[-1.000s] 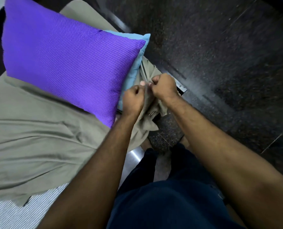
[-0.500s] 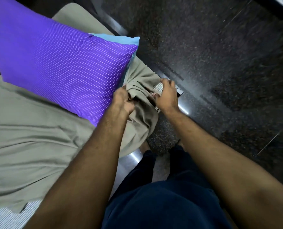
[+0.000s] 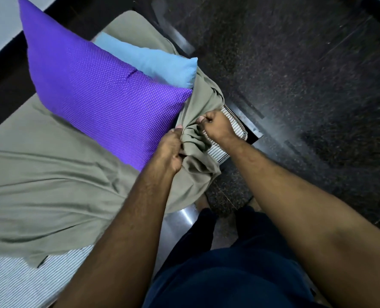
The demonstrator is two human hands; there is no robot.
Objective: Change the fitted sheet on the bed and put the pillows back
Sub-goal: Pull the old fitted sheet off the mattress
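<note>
Head view, looking down over the bed's corner: both hands are bunched into the grey-green sheet (image 3: 40, 174) right at the corner of the striped mattress (image 3: 233, 123). The left hand (image 3: 170, 150) grips a thick fold of the cloth, fingers curled round it. The right hand (image 3: 216, 125) pinches the gathered edge just beside it, over the bare mattress corner, which shows past the knuckles. The sheet lies rumpled across the bed, and more striped mattress (image 3: 29, 278) is uncovered at the lower left. A purple dotted pillow (image 3: 100, 94) rests on the sheet, its corner touching the left hand; a light blue pillow (image 3: 153, 61) lies partly under it, on the far side. The person's dark blue shorts (image 3: 217, 274) fill the bottom, above a dark speckled floor (image 3: 306, 85).
</note>
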